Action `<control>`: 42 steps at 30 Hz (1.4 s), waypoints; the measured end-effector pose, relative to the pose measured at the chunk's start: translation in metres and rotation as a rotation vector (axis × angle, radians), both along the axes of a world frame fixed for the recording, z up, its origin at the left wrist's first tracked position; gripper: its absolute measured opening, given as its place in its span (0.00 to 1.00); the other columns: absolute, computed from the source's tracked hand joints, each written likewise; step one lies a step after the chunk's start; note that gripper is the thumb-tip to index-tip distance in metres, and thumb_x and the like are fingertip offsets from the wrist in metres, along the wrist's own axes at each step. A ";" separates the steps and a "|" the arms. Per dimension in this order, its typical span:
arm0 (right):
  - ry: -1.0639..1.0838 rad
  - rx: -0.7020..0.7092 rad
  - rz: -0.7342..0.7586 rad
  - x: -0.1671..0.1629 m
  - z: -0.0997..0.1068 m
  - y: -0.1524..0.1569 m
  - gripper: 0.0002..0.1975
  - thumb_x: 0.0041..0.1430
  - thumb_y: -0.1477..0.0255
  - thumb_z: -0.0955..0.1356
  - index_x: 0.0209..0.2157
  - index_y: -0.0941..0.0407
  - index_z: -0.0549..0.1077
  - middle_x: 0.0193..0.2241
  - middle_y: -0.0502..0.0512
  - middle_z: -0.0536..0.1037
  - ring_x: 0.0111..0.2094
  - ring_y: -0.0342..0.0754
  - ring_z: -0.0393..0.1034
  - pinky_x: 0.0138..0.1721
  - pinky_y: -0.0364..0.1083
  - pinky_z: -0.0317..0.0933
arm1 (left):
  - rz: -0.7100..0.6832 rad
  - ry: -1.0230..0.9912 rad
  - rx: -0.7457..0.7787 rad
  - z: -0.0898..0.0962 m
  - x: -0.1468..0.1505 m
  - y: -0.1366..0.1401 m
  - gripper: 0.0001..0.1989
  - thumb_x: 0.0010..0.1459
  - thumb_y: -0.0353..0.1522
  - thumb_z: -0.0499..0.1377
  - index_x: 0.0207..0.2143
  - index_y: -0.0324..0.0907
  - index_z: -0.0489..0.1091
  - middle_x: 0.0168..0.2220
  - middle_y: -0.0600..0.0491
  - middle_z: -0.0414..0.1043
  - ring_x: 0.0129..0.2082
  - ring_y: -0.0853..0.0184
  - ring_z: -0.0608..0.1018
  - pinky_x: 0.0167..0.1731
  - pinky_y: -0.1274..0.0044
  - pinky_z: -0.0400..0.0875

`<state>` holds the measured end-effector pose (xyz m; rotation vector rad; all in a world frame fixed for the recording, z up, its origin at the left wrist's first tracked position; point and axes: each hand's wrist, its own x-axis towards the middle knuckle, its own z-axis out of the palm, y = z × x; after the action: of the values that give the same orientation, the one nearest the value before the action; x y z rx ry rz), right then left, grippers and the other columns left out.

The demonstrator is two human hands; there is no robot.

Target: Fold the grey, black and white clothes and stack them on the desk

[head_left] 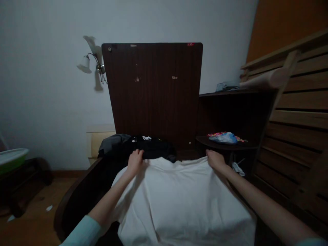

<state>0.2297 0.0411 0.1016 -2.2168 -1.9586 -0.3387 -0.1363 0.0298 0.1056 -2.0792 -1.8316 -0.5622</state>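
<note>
A white shirt point(179, 201) hangs spread between my two hands, its upper edge roughly level. My left hand point(135, 162) is closed on the top left corner, near what looks like a shoulder. Its opposite top corner is gripped by my right hand point(215, 160), fingers curled over the cloth. Loose folds run down the fabric, and its lower end passes out of the bottom of the view. Just beyond the shirt lies a pile of dark clothes point(123, 143), black and grey, partly hidden by the shirt and my left hand.
Behind stands a tall dark wooden panel point(156, 92). On the right, a corner shelf point(202, 139) bears a plastic bag point(224, 138), next to a slatted wooden frame point(297, 133). A wall lamp point(85, 64) and a green basin point(12, 160) are at left.
</note>
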 end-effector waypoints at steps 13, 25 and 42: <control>-0.032 0.065 0.079 -0.027 -0.051 0.006 0.15 0.55 0.78 0.58 0.44 0.66 0.66 0.43 0.68 0.70 0.45 0.55 0.63 0.42 0.49 0.57 | -0.336 0.007 -0.444 -0.097 0.063 -0.032 0.29 0.58 0.44 0.41 0.58 0.37 0.50 0.61 0.40 0.44 0.60 0.52 0.47 0.55 0.62 0.46; 0.255 -0.272 0.217 -0.082 -0.106 -0.009 0.36 0.55 0.50 0.51 0.59 0.56 0.49 0.62 0.60 0.42 0.61 0.55 0.32 0.57 0.57 0.30 | -0.264 -0.098 -0.467 -0.105 0.069 -0.035 0.35 0.56 0.49 0.39 0.60 0.36 0.46 0.62 0.40 0.38 0.61 0.51 0.42 0.56 0.61 0.43; 0.239 -0.154 -0.028 -0.118 -0.102 0.018 0.37 0.57 0.56 0.53 0.58 0.72 0.48 0.59 0.76 0.47 0.60 0.63 0.37 0.55 0.56 0.33 | -0.403 -0.122 -0.411 -0.100 0.073 -0.017 0.27 0.57 0.43 0.44 0.55 0.39 0.56 0.59 0.42 0.50 0.59 0.55 0.53 0.54 0.64 0.48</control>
<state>0.1119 0.0594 -0.0001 -2.2556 -1.8844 0.0750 -0.0637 0.0125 0.0060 -2.7794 -1.7076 -0.4397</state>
